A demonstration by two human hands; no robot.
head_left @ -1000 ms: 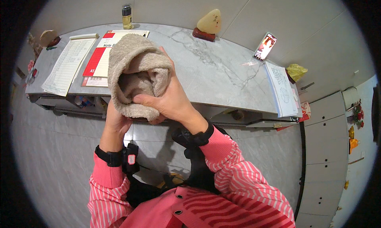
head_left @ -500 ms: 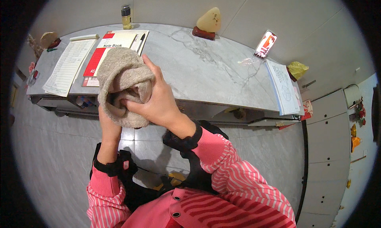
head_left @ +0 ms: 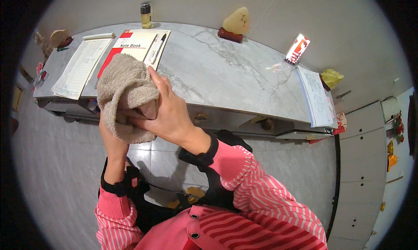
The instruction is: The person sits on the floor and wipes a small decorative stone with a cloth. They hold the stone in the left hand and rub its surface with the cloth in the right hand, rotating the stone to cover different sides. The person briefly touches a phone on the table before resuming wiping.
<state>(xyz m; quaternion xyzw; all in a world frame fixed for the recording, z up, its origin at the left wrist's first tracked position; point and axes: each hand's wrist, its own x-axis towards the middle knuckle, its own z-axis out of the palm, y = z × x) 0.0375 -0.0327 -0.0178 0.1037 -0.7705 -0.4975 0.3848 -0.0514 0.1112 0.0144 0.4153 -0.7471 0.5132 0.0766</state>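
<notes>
A fluffy beige towel [head_left: 124,82] is bunched up between my two hands, above the front edge of the table. My right hand [head_left: 174,117] grips it from the right, thumb tucked into a fold and index finger along its outer side. From below and to the left, my left hand [head_left: 113,139] supports the towel. The cloth covers most of the left fingers. Behind the towel lies a red and cream notebook [head_left: 130,39], partly hidden by it. On the notebook rests a black and white pen [head_left: 157,50].
The grey marbled tabletop [head_left: 209,71] carries a paper pad [head_left: 80,69], a small bottle [head_left: 146,17], a pale stone on a red base [head_left: 236,21], a lit phone [head_left: 298,49], written sheets [head_left: 314,95] and a yellow rock [head_left: 332,78]. Grey cabinets [head_left: 361,158] stand at right.
Both hands have shifted slightly left with the towel. Its upper fold now flops over the opening that showed before. The view has moved a little, so the table items appear shifted right.
</notes>
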